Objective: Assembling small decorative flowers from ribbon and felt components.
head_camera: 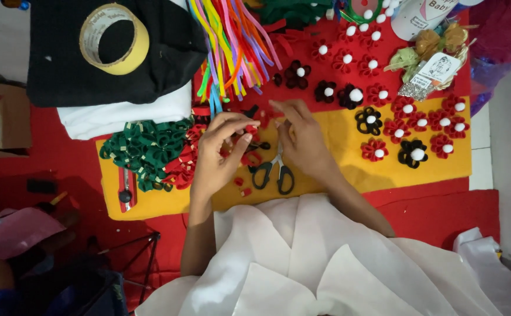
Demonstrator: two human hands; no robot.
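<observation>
My left hand [219,153] and my right hand [302,137] meet over a yellow felt sheet [337,155]. Both pinch a small red felt piece [254,127] between their fingertips. Black-handled scissors [272,171] lie on the yellow felt just below the hands. Small red felt scraps [242,186] sit beside the scissors. A heap of folded green felt petals [147,149] and red petals [180,167] lies to the left of my left hand.
Finished red and black felt flowers with white pompoms [404,126] cover the right side. Coloured felt strips [232,44], a tape roll [113,38] on black cloth, a red cutter [126,190] and white fabric [302,263] over my lap surround the work.
</observation>
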